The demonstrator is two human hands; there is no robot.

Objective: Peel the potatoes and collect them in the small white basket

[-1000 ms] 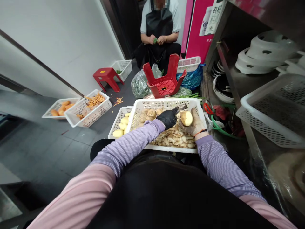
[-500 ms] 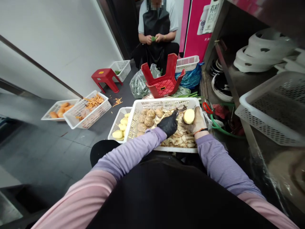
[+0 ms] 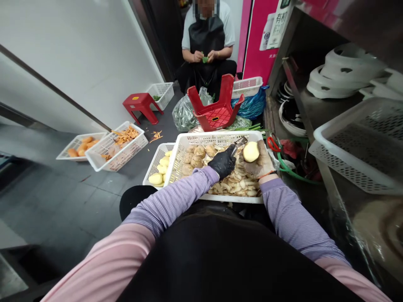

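My left hand (image 3: 224, 162), in a black glove, is closed round the handle of a peeler (image 3: 241, 141) whose metal head points right and away from me. Just beside it, my right hand (image 3: 262, 161), in a pale soiled glove, grips a peeled yellow potato (image 3: 251, 152). Both hands are over a white plastic basket (image 3: 217, 136). Brown unpeeled potatoes (image 3: 197, 162) lie in its left part, and a heap of potato peelings (image 3: 242, 184) covers the middle and right. The peeler's head is a little apart from the potato.
Left of the basket, peeled potatoes (image 3: 155, 179) fill a lower basket. Further left stand baskets of orange peelings (image 3: 126, 135) and carrots (image 3: 82, 147). An upturned red stool (image 3: 217, 111) is behind, before a seated person (image 3: 208, 37) holding greens. Metal shelving (image 3: 304, 96) borders the right.
The peeler has shifted slightly away from the potato, and its metal head now shows clearly. The potato has turned a little in my right hand. The seated person's hands have moved slightly.
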